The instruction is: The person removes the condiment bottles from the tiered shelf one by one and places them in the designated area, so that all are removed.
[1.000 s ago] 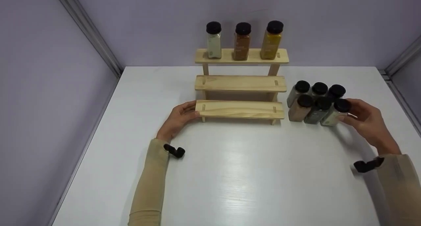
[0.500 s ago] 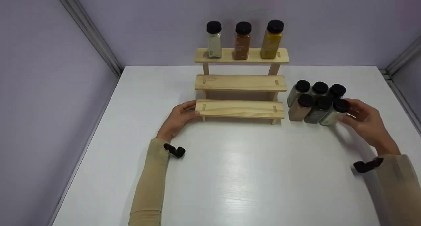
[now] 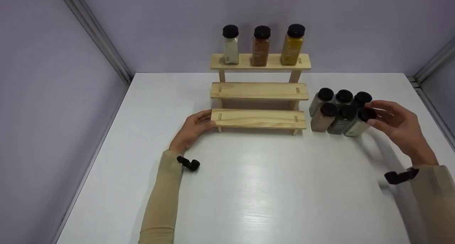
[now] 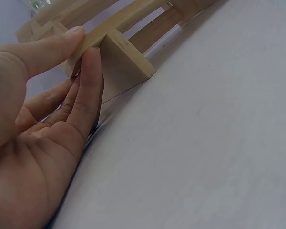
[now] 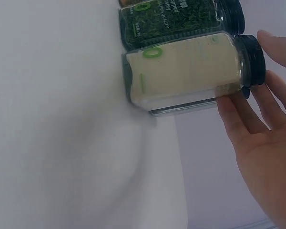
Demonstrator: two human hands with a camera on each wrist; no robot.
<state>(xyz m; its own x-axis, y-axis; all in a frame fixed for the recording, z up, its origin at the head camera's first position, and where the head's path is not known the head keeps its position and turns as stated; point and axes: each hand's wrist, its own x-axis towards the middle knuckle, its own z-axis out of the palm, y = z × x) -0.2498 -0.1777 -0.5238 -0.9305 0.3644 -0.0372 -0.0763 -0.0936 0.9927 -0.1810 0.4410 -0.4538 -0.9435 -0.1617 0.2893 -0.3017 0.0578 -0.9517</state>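
My left hand [image 3: 192, 130] pinches the left end of the bottom shelf of a three-tier wooden spice rack [image 3: 259, 91]. In the left wrist view, the thumb lies on the shelf's top and fingers [image 4: 88, 76] are beneath it. At the right, my right hand [image 3: 401, 130] has its thumb and fingers about the black cap of a spice jar [image 3: 355, 128] with pale powder. The right wrist view shows that jar [image 5: 186, 69] standing on the table, fingertips [image 5: 226, 107] at its side and the thumb at the cap. Beside it is a jar of green flakes [image 5: 171, 21].
Three jars stand on the top shelf: pale [image 3: 231, 52], red-brown [image 3: 260, 52] and yellow [image 3: 291, 52]. Several black-capped jars, including a pinkish-brown one [image 3: 321, 121], cluster right of the rack on the white table [image 3: 249, 187]. Lilac walls [image 3: 170, 31] enclose the table.
My right hand has shifted up from the pale jar's body toward its cap, with the index finger now higher behind it. My left hand stays on the rack.
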